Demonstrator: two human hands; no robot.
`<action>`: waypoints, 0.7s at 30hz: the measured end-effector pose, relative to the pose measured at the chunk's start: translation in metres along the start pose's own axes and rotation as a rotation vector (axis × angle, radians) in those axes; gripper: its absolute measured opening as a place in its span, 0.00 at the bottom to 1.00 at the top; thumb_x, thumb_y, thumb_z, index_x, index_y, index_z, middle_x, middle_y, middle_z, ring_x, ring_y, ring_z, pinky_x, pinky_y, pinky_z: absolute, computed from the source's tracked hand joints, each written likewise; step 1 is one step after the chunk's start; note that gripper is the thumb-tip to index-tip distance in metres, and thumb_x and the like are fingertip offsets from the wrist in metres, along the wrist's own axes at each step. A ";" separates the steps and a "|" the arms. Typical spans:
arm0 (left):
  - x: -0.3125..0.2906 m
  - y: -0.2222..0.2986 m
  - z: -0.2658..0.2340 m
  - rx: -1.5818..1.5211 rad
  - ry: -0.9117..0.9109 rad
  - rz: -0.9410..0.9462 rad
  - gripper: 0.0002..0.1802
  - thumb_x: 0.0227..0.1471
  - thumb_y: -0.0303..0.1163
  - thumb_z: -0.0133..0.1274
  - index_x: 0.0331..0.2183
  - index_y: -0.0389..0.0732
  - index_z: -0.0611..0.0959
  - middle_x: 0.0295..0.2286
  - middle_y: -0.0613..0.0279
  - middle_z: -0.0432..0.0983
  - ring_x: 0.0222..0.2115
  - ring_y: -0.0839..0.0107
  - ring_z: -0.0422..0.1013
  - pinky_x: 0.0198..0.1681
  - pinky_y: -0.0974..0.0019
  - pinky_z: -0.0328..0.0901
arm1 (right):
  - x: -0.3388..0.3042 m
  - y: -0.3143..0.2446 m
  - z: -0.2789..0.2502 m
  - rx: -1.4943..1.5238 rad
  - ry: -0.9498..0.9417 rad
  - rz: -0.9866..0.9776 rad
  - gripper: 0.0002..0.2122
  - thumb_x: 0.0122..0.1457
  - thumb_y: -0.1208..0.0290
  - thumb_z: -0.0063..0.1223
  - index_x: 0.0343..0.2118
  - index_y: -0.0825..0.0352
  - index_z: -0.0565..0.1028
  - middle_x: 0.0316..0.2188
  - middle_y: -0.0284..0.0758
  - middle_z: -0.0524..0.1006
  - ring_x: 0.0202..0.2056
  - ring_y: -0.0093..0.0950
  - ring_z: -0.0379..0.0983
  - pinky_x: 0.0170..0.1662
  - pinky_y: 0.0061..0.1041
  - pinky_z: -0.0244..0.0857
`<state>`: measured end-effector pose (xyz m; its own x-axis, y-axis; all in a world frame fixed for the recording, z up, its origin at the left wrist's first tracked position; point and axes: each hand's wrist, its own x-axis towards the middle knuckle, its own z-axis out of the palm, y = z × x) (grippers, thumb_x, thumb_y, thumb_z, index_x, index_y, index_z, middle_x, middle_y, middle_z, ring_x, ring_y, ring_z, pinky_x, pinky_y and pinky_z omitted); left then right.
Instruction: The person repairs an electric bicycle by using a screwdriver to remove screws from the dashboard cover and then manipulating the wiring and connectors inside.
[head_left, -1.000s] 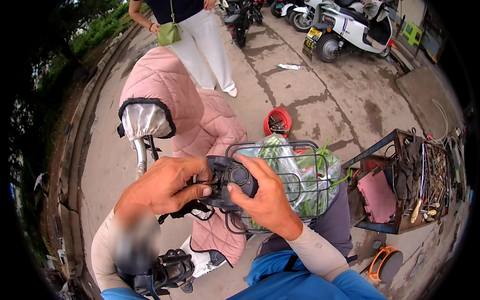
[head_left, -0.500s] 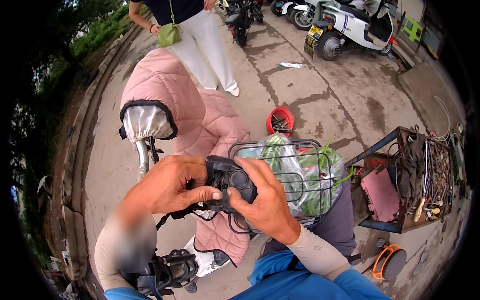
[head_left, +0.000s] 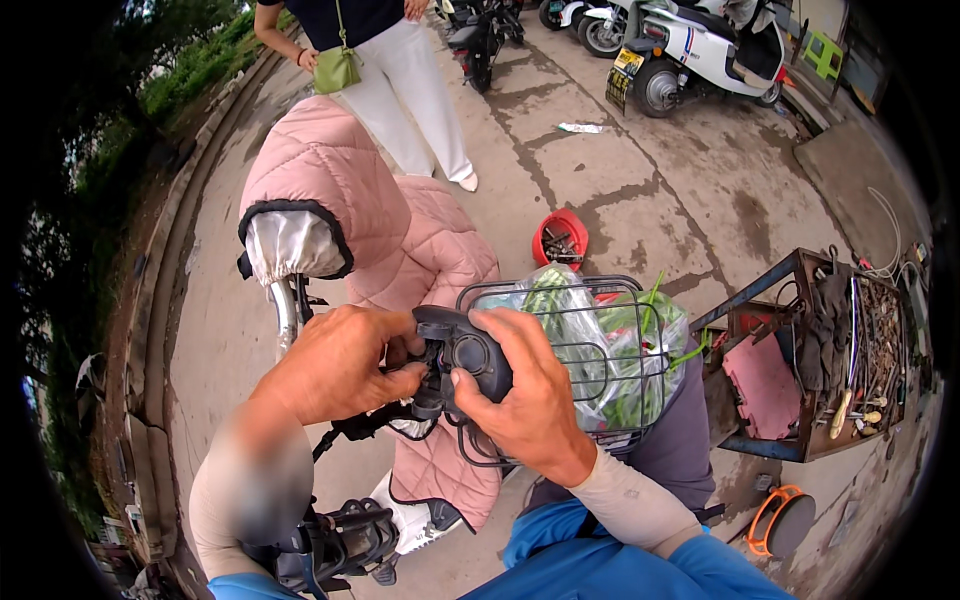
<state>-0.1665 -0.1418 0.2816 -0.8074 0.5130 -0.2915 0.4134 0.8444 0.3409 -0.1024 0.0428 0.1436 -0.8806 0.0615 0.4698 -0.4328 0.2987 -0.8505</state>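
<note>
A black plastic housing (head_left: 478, 364) with a round part on its face is held over the front of a bike, at the near side of a wire basket (head_left: 560, 290). My right hand (head_left: 535, 395) is closed round its right side, thumb low and fingers along the top. My left hand (head_left: 345, 365) is closed at its open left side, where dark wiring (head_left: 432, 362) shows. The left fingertips are bent in and partly hidden, so what they pinch is unclear. Close by on the left is the handlebar (head_left: 284, 310) with a pink quilted cover (head_left: 325, 170).
Bagged green vegetables (head_left: 620, 340) fill the basket. Beyond lies a red bowl (head_left: 560, 240) of metal parts. A metal tool rack (head_left: 800, 370) and an orange-rimmed round object (head_left: 780, 522) stand right. A person in white trousers (head_left: 405, 90) stands ahead, with parked scooters (head_left: 700, 55) further right.
My left thumb has drawn back left from the housing's face, and the fingers have curled in at its open side. The housing has tilted slightly, while my right hand keeps its hold.
</note>
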 end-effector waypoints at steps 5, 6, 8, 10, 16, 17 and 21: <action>0.003 -0.001 -0.001 -0.040 -0.014 -0.048 0.16 0.46 0.37 0.68 0.29 0.33 0.84 0.21 0.51 0.81 0.25 0.53 0.80 0.31 0.56 0.71 | 0.000 -0.001 0.004 -0.026 0.034 -0.036 0.26 0.54 0.71 0.69 0.56 0.70 0.73 0.53 0.45 0.72 0.42 0.47 0.81 0.41 0.39 0.79; 0.003 -0.004 0.000 -0.069 -0.015 -0.048 0.16 0.45 0.36 0.69 0.28 0.33 0.84 0.21 0.51 0.81 0.24 0.54 0.80 0.30 0.56 0.70 | 0.000 -0.002 0.005 -0.027 0.035 -0.036 0.26 0.54 0.71 0.69 0.56 0.70 0.73 0.53 0.45 0.72 0.42 0.47 0.81 0.41 0.39 0.79; 0.005 -0.009 0.001 -0.098 -0.016 -0.047 0.16 0.45 0.36 0.69 0.27 0.33 0.84 0.20 0.51 0.80 0.23 0.55 0.79 0.29 0.57 0.70 | 0.000 -0.005 0.007 -0.007 0.058 -0.014 0.26 0.54 0.72 0.69 0.55 0.71 0.74 0.52 0.45 0.73 0.43 0.47 0.80 0.43 0.38 0.78; 0.004 -0.012 0.000 -0.171 -0.063 -0.023 0.15 0.45 0.34 0.68 0.26 0.32 0.83 0.19 0.52 0.79 0.20 0.59 0.78 0.27 0.58 0.69 | 0.000 -0.001 0.009 0.019 0.070 -0.016 0.25 0.54 0.73 0.69 0.55 0.71 0.74 0.51 0.46 0.74 0.44 0.47 0.80 0.45 0.38 0.77; 0.003 -0.014 0.002 -0.301 -0.079 -0.035 0.12 0.46 0.31 0.65 0.25 0.31 0.82 0.16 0.56 0.75 0.18 0.69 0.73 0.25 0.63 0.66 | 0.002 0.003 0.001 0.165 0.061 0.122 0.23 0.53 0.75 0.67 0.52 0.73 0.76 0.48 0.45 0.75 0.46 0.44 0.78 0.50 0.36 0.73; 0.003 -0.014 0.003 -0.300 -0.081 -0.030 0.12 0.46 0.31 0.65 0.25 0.31 0.82 0.16 0.56 0.75 0.18 0.69 0.73 0.25 0.63 0.66 | 0.001 0.003 0.001 0.142 0.065 0.098 0.23 0.53 0.75 0.67 0.53 0.73 0.76 0.48 0.46 0.75 0.46 0.44 0.78 0.50 0.36 0.73; 0.002 -0.012 0.005 -0.288 -0.025 -0.045 0.13 0.47 0.33 0.65 0.26 0.32 0.82 0.16 0.56 0.75 0.18 0.69 0.73 0.24 0.62 0.66 | 0.000 0.003 -0.002 0.087 0.091 0.043 0.23 0.54 0.74 0.67 0.53 0.73 0.74 0.47 0.46 0.74 0.46 0.45 0.77 0.49 0.37 0.73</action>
<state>-0.1709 -0.1498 0.2727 -0.8101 0.4826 -0.3329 0.2376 0.7894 0.5661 -0.1033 0.0454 0.1417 -0.8793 0.1598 0.4487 -0.4137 0.2105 -0.8857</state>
